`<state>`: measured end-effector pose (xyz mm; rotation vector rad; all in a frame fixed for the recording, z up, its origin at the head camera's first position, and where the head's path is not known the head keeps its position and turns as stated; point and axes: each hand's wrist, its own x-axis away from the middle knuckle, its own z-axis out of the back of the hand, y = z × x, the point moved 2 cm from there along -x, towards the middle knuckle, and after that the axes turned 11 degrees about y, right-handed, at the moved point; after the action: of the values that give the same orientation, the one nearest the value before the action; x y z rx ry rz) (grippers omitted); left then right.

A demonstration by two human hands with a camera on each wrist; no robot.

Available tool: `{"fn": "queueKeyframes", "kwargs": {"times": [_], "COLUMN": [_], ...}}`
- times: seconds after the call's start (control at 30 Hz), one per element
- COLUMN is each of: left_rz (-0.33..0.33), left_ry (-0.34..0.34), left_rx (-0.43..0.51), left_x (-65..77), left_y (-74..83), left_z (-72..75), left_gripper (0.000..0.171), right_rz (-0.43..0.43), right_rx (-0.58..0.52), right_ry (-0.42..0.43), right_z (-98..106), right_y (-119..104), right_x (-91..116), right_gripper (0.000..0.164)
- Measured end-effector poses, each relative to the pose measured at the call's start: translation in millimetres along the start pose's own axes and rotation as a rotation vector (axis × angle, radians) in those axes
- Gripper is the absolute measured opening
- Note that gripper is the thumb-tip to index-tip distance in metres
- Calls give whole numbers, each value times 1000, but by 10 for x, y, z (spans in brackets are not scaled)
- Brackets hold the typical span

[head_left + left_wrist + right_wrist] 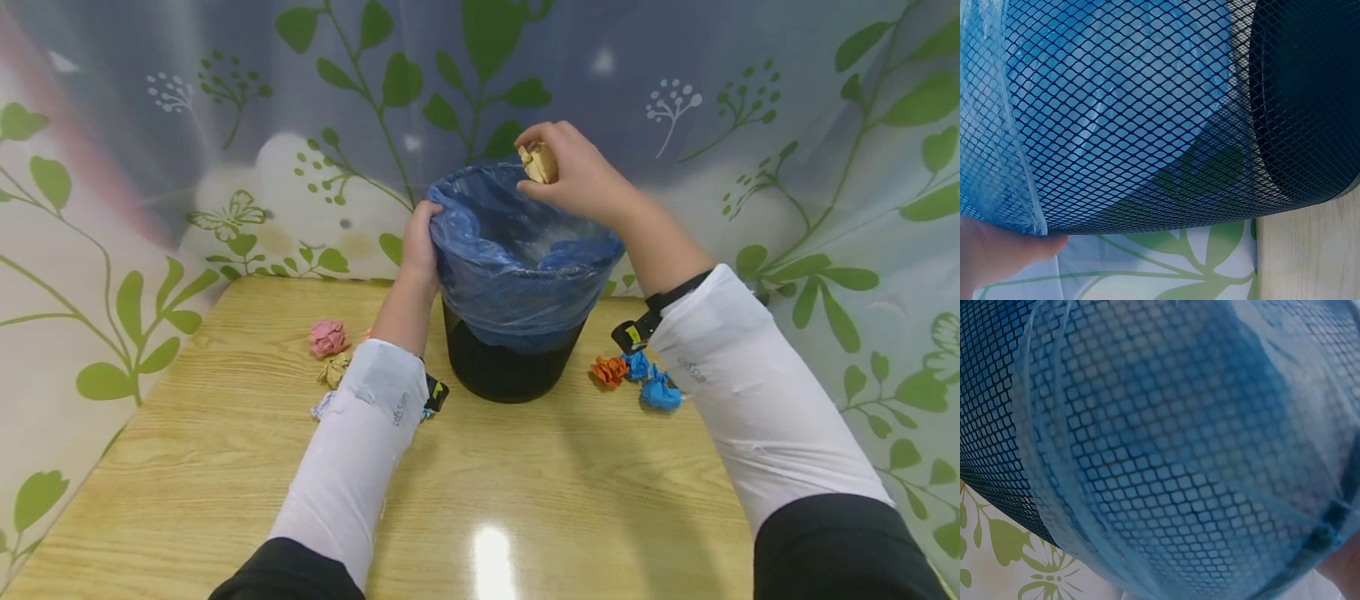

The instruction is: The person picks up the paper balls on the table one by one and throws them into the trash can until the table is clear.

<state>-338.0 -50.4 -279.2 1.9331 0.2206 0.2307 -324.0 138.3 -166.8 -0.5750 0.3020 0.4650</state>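
Observation:
A black mesh trash bin (510, 367) stands upright on the table, lined with a blue plastic bag (517, 300) folded over its rim. At the bin's left rim my left hand (422, 242) grips the edge through the bag; one finger shows along the outside in the left wrist view. Above the far right part of the opening, my right hand (573, 171) pinches a crumpled yellow paper ball (538, 163) between thumb and fingers. In the right wrist view the mesh and bag fill most of the picture, and the paper ball is out of sight.
Left of the bin on the wooden table (225, 467) lie a pink paper ball (327, 338) and a yellowish paper ball (334, 369), partly behind my left forearm. To the right are an orange paper ball (609, 372) and blue ones (660, 390). A leaf-patterned curtain (315, 208) hangs behind.

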Motion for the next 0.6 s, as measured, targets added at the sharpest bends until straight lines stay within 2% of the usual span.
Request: {"fn": "queueKeyframes", "kwargs": {"times": [0.17, 0.4, 0.6], "left_rz": [18, 5, 15], "left_ry": [4, -18, -30], "left_rx": [-7, 8, 15], "left_x": [-6, -13, 9], "left_y": [-3, -2, 3], "left_z": [0, 0, 9], "left_gripper": [53, 51, 58], "right_rz": [30, 49, 37], "right_rx": [23, 96, 158], "right_ry": [-38, -137, -173], "right_z": [-16, -26, -2], "right_y": [-19, -43, -2], "right_x": [-8, -22, 34], "right_gripper": [62, 89, 94]}}
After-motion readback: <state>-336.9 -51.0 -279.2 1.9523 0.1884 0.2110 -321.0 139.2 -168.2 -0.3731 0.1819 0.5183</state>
